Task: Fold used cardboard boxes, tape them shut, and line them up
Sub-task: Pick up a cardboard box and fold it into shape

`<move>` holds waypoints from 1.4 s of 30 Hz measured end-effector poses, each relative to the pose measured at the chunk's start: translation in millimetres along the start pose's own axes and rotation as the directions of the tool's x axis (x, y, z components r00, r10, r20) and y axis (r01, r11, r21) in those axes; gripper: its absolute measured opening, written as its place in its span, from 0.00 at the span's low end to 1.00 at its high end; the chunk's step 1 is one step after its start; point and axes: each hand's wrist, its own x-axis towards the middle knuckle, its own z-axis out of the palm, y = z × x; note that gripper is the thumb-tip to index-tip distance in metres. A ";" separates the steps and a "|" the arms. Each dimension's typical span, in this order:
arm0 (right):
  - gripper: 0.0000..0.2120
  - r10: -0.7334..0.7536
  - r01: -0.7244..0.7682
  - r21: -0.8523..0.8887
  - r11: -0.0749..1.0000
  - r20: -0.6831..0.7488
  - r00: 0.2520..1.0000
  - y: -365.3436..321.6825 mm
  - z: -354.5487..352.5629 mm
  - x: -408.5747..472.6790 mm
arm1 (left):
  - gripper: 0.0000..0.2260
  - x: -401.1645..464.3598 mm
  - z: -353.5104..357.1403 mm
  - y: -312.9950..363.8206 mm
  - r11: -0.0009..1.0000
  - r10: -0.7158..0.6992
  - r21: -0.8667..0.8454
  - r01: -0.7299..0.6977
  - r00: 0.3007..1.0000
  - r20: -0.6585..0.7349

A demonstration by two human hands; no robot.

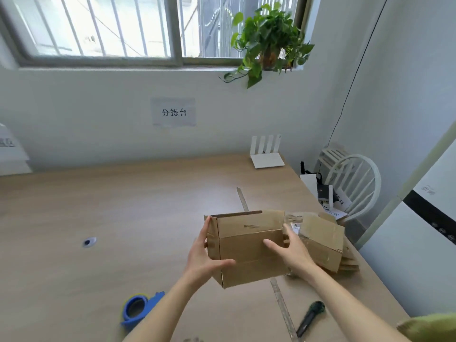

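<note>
Both hands held one brown corrugated cardboard box [246,248] above the pale wood-grain table [123,206], tilted so that one lower corner dipped toward the person. The left hand [204,253] clasped the box's left end, fingers running up the narrow side panel and the thumb curled across the bottom of the front face. The right hand [288,250] gripped the right end, thumb laid flat on the front panel and fingers wrapped behind the edge. The box was rectangular, matte and creased, with a horizontal fold line across its face and a faint printed mark near the top; its upper flap stood up and the top looked unsealed.

Just beyond the right hand lay a rumpled heap of other used boxes [323,240], flattened and half-folded, with strips of shiny tape and a torn label on them. Below the left forearm sat a blue plastic tape dispenser [138,308] holding a round roll. Near the right forearm lay a dark, slim utility knife [311,317] with a textured handle. A narrow metallic seam strip [281,302] ran along the table under the box.

Farther off past the hands, a white router [266,154] with four flat antennas stood by the wall, and a leafy green plant [269,38] trailed from the windowsill.
</note>
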 end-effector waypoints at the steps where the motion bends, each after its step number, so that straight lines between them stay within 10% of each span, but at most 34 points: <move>1: 0.47 -0.002 0.002 0.024 1.000 0.006 1.000 -7.2 8.6 -10.3 | 0.57 -11.4 -12.2 -2.3 1.000 0.002 -0.009 -0.002 1.000 -0.001; 11: 0.28 0.069 -0.106 0.285 0.953 0.137 0.988 -2.9 60.8 -84.3 | 0.53 -93.2 -57.3 -40.9 1.000 -0.020 -0.010 0.021 0.999 0.044; 19: 0.42 0.164 -0.202 0.260 0.944 0.159 0.973 54.6 100.7 -93.2 | 0.57 -117.2 -41.0 -96.2 0.986 -0.084 0.153 0.073 0.994 0.069; 24: 0.32 0.257 -0.293 0.309 0.905 0.151 0.955 82.6 128.2 -95.0 | 0.56 -120.2 -33.1 -126.9 0.963 -0.107 0.255 0.087 0.992 0.065; 42: 0.20 0.218 -0.219 0.006 0.976 0.063 0.974 103.6 157.6 -95.0 | 0.37 -135.3 -17.6 -177.1 0.960 -0.143 0.222 0.168 0.982 -0.123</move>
